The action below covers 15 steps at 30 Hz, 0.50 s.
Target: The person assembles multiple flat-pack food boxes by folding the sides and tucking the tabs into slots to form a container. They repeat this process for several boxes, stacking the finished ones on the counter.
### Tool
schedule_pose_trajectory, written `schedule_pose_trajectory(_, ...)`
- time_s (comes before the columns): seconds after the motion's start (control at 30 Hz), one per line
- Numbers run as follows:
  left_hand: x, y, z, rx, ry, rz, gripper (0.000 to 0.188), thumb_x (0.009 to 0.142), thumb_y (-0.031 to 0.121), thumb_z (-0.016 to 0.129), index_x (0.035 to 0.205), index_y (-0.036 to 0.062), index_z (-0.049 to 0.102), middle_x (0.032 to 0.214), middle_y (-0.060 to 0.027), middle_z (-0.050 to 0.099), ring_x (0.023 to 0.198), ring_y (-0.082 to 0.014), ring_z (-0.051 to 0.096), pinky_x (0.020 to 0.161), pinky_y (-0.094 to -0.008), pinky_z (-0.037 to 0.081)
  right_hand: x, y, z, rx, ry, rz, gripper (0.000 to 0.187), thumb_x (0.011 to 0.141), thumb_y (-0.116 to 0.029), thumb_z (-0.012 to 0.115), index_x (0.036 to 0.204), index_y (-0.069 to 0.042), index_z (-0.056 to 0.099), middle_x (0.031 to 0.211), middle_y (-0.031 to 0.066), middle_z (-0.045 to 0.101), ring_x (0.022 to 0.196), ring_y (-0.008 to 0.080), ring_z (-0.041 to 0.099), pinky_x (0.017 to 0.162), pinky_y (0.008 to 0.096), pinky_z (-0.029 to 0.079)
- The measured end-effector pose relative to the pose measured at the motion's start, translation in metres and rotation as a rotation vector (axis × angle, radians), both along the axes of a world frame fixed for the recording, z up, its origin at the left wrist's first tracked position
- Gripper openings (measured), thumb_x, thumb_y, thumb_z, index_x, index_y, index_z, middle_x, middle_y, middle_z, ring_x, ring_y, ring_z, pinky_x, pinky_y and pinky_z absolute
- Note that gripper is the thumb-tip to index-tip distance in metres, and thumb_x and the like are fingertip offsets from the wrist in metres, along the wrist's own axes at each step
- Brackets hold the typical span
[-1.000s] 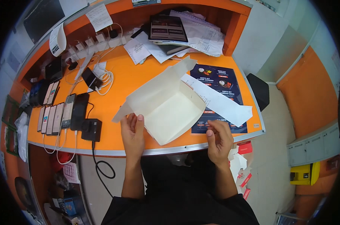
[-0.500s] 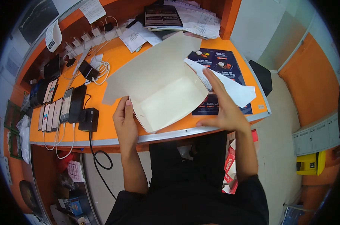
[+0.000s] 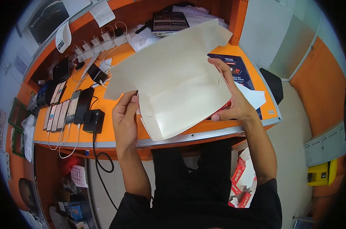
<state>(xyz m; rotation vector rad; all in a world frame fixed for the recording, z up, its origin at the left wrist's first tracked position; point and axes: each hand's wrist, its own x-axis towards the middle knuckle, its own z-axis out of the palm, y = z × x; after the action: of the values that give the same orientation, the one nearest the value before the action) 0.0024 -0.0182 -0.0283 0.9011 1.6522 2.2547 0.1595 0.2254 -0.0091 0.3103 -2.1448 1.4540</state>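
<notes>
An open paperboard food box (image 3: 184,99), cream inside with its lid flap raised at the back, is held tilted above the front edge of the orange desk. My left hand (image 3: 126,114) pinches its left wall between thumb and fingers. Around its right wall my right hand (image 3: 234,95) is closed, thumb low at the front corner and fingers at the upper corner. A bit of red shows on the box's outside by the right thumb. Under and beside the right hand lie a white paper piece (image 3: 253,97) and a dark printed menu sheet (image 3: 238,63).
Several phones (image 3: 58,114) lie charging at the desk's left, beside a black adapter (image 3: 93,121) with cables. Papers and a dark booklet (image 3: 169,23) fill the back shelf. Red and white folded boxes (image 3: 239,179) are below the desk at right, near a yellow bin (image 3: 322,173).
My right hand has moved from beside the box, fingers spread, to a grip on its right wall. The box has been lifted slightly and shifted right.
</notes>
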Motion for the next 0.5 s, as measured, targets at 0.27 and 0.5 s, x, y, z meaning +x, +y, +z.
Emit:
schedule_pose_trajectory(0.27,0.028,0.007,-0.010,0.289,-0.005,-0.310,0.104,0.087,0.026,0.068,0.153,0.0050,-0.009,0.148,-0.0177,0.032,0.136,-0.0247,0.039,0.110,-0.0376,0.035,0.012,-0.038,0.006,-0.567,-0.124,-0.061,0.095,0.069,-0.024,0.080,0.146,-0.007,0.027,0.137,0.0166,0.039,0.134,0.0284,0.037,0.111,0.0388,0.029)
schedule_pose_trajectory(0.5,0.037,0.006,0.001,0.046,-0.163,-0.276,0.106,0.083,0.016,0.067,0.153,0.0067,-0.012,0.149,-0.0214,0.033,0.134,-0.0259,0.041,0.111,-0.0383,0.033,0.020,-0.046,-0.019,-0.169,-0.003,-0.322,0.105,0.073,-0.042,0.084,0.150,-0.008,0.021,0.147,0.0270,0.026,0.140,0.0374,0.029,0.109,0.0444,0.034)
